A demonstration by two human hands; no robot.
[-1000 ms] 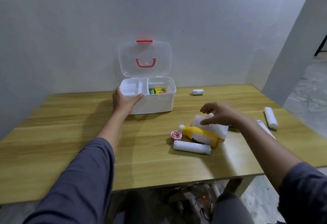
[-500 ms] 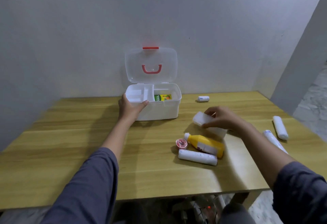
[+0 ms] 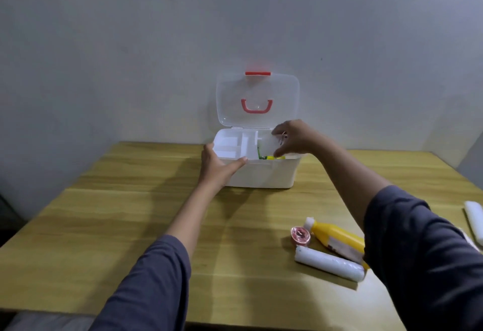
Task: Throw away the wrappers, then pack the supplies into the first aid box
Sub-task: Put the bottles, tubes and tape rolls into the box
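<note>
The white first aid box (image 3: 261,176) stands open at the back of the wooden table, its clear lid with a red handle upright. My left hand (image 3: 218,167) grips the box's front left rim. My right hand (image 3: 294,138) holds a white packet (image 3: 269,145) over the box's right compartment, where a green and yellow item (image 3: 271,157) lies. On the table at the right lie a yellow bottle (image 3: 337,236), a white bandage roll (image 3: 329,262) and a small pink tape roll (image 3: 300,235).
Another white roll (image 3: 474,219) lies at the table's right edge, partly cut off by the frame. A plain wall rises right behind the box. The table's (image 3: 104,226) left half is bare wood.
My right hand has picked the white packet up from beside the yellow bottle and carried it over the box's right compartment. My left hand has stayed on the box rim.
</note>
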